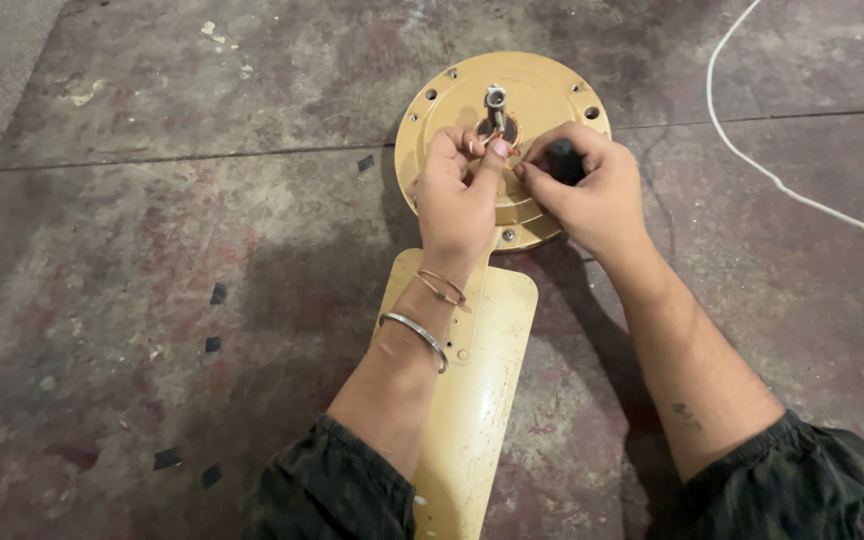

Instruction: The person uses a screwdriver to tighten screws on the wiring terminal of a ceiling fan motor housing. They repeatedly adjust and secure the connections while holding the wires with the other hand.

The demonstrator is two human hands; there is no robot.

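Note:
A tan ceiling-fan motor housing (pixel 542 85) lies flat on the floor, a metal shaft (pixel 495 104) standing up from its centre. A tan fan blade (pixel 482 400) reaches from it toward me. My left hand (pixel 457 190) pinches thin reddish wires (pixel 508 150) beside the shaft base. Bangles circle that wrist. My right hand (pixel 587 185) is closed around a small black object (pixel 564 160), its fingertips meeting the left thumb at the wires. What the black object is cannot be made out.
The floor is stained, worn concrete (pixel 152 250) with seams. A white cable (pixel 752 150) curves across the upper right. Small dark scraps (pixel 217 293) lie scattered to the left.

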